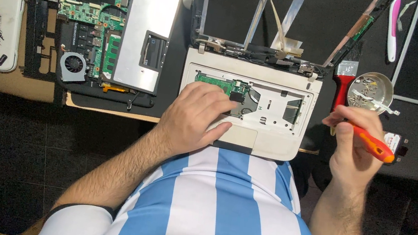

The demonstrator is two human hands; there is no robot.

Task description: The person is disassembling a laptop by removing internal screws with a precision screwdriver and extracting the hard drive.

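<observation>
Nearest, the left hand (193, 118) lies flat and open on the stripped white laptop base (270, 135), pressing its palm rest at the desk's (114, 107) near edge. The right hand (351, 145), off to the base's right, has its grip closed around an orange-handled screwdriver (373, 144), which runs roughly left to right with the handle end rightward. The base looks like a stiff, light but fragile shell with an exposed green board (223, 85); its outer edges seem the safest hold. Its long axis runs left-right, with the hinges (259, 54) pointing away. Beyond sits a metal screw dish (370, 90).
</observation>
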